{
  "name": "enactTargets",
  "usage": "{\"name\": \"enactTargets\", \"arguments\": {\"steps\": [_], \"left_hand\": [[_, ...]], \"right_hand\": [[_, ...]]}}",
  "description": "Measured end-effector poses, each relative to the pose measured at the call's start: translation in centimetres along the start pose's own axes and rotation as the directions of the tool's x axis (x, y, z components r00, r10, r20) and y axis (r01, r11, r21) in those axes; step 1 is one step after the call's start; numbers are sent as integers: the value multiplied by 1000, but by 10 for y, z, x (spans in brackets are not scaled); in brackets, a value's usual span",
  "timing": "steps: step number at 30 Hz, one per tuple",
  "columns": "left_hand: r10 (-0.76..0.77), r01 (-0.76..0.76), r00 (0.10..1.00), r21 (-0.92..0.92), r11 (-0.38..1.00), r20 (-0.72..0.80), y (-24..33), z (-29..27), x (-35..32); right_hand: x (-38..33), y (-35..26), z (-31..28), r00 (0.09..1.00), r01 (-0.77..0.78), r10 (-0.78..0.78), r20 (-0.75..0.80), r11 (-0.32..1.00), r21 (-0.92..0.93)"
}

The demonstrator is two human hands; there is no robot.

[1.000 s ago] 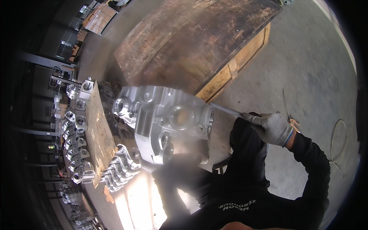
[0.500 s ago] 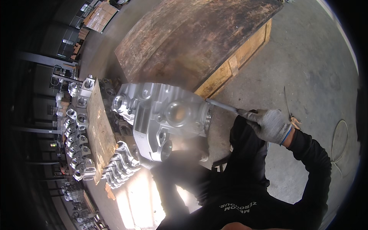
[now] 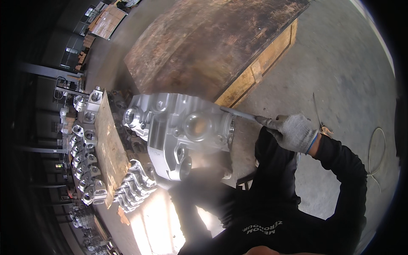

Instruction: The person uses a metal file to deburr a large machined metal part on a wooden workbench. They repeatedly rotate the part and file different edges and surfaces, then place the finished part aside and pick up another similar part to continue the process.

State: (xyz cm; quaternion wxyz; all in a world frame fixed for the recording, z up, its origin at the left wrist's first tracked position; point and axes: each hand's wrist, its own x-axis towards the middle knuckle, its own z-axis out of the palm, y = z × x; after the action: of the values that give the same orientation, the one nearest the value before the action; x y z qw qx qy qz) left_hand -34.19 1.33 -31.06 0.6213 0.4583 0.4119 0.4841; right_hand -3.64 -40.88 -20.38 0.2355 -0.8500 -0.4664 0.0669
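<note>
My right hand (image 3: pixel 293 132), in a grey knit glove, is closed round the end of a slim grey file (image 3: pixel 242 114). The file's tip lies over the upper right edge of a large silver metal casting (image 3: pixel 170 127), close to its round opening. Whether it touches the metal I cannot tell. The casting has several bores and bosses. My left sleeve (image 3: pixel 189 216) runs up toward the casting's lower side, but the left hand is lost in blur and behind the casting.
Beyond the casting stands a large worn wooden table (image 3: pixel 199 46). Silver castings (image 3: pixel 87 153) line a wooden board (image 3: pixel 111 148) at the left, with curved metal parts (image 3: pixel 136 187) stacked nearer. Orange-handled pliers (image 3: pixel 326 130) and a looped cable (image 3: pixel 370 153) lie on the floor at right.
My right hand has moved left and slightly up with the file, whose tip now reaches farther over the casting's edge. The casting stays nearly in place.
</note>
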Motion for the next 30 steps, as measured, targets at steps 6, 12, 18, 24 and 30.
{"name": "enactTargets", "arguments": {"steps": [6,12,18,24,30], "left_hand": [[-43,43,998,-7,999,54,0,3,2],[-14,14,999,-3,1000,29,0,3,3],[-11,11,999,11,1000,43,-1,2,5],[-4,4,999,4,1000,40,0,-3,5],[8,-8,999,-1,1000,36,4,-7,4]], "right_hand": [[-1,-6,-4,1000,-28,28,0,998,62],[0,-2,-2,1000,-3,2,4,995,102],[6,-14,15,1000,-21,21,-20,999,39],[-7,-28,39,983,-76,87,-161,995,69],[-2,-32,70,984,-130,143,-102,983,130]]}}
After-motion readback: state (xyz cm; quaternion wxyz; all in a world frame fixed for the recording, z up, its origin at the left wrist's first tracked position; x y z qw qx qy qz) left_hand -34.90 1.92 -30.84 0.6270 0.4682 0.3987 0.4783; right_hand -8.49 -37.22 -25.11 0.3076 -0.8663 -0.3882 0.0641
